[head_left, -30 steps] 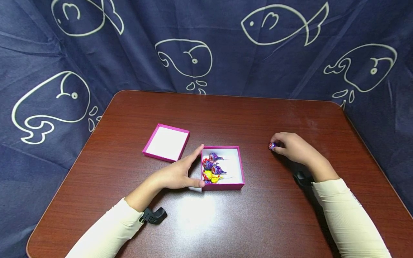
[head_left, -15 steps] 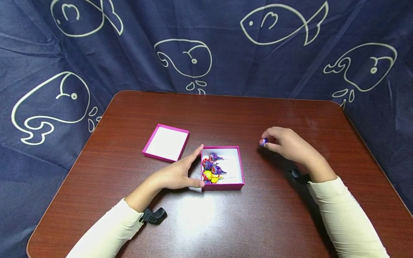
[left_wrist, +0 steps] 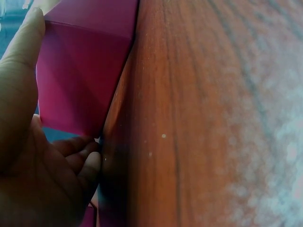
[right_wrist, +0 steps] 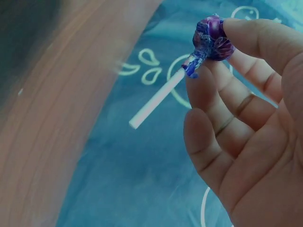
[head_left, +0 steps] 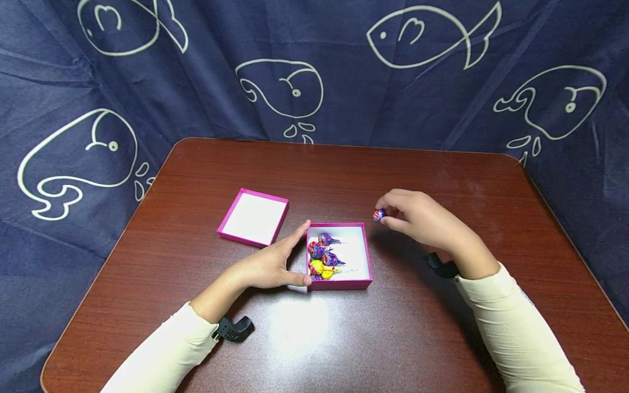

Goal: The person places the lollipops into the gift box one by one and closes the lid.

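My right hand (head_left: 420, 221) pinches a lollipop (head_left: 379, 214) by its wrapped head, in the air just beyond the right wall of a pink box (head_left: 340, 285). In the right wrist view the lollipop (right_wrist: 213, 40) has a purple-blue wrapper, and its white stick slants down left. My left hand (head_left: 270, 266) rests against the box's left side, its thumb and index finger spread straight to the two left corners. Several lollipops (head_left: 332, 258) lie inside the white-lined box, mostly purple-wrapped, with yellow ones near the front. The left wrist view shows the thumb along the box's wall (left_wrist: 85, 80).
Left of the box, a matching pink lid (head_left: 253, 218) lies with its white inside facing up. All of it stands on a glossy brown table (head_left: 344, 338). A dark blue curtain (head_left: 344, 49) with white fish and whale drawings hangs behind.
My right hand has lifted the lollipop off the table and carried it left toward the box. The left hand, box and lid have stayed in place.
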`<state>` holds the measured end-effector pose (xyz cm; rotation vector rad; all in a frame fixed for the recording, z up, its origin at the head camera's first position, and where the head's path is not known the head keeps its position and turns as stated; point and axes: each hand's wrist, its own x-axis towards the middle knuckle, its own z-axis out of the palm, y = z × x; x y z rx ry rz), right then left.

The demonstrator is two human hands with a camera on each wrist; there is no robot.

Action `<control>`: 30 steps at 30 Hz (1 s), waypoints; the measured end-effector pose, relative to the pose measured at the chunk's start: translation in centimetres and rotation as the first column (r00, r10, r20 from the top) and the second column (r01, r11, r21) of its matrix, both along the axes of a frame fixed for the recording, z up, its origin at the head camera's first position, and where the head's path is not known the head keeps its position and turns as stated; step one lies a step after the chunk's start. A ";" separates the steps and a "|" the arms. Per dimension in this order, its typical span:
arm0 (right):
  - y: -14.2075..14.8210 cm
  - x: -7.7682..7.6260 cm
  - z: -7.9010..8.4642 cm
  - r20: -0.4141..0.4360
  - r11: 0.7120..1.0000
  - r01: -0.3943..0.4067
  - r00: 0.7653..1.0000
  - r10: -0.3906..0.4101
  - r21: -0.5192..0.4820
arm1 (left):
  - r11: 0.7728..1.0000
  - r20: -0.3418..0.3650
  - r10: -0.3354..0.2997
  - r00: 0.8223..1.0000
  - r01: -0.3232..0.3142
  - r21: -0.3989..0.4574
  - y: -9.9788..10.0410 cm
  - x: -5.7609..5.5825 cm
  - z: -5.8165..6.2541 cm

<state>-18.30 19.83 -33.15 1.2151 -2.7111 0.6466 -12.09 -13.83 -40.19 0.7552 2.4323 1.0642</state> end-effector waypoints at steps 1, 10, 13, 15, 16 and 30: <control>-0.3 0.1 0.1 0.003 1.000 -0.009 1.000 0.009 0.005 | 1.000 0.000 -0.001 1.000 0.001 0.002 0.0 0.0 0.0; -3.3 0.8 0.5 0.026 0.995 -0.091 0.996 0.090 0.046 | 1.000 0.001 -0.001 1.000 0.001 -0.003 0.0 0.0 -0.1; -4.2 0.9 0.5 0.008 0.989 -0.140 0.990 0.140 0.043 | 1.000 0.001 0.000 1.000 0.000 -0.005 0.0 0.0 0.0; -4.8 1.0 0.5 -0.008 0.985 -0.171 0.985 0.171 0.038 | 1.000 0.001 0.001 1.000 -0.001 -0.006 0.0 0.0 0.0; -5.1 1.0 0.4 -0.013 0.982 -0.186 0.982 0.186 0.037 | 1.000 0.000 0.000 1.000 0.000 -0.005 0.0 0.0 0.0; -8.4 1.3 0.0 0.042 0.963 -0.238 0.971 0.235 0.126 | 1.000 -0.007 -0.013 1.000 0.013 0.010 -0.1 -0.1 0.0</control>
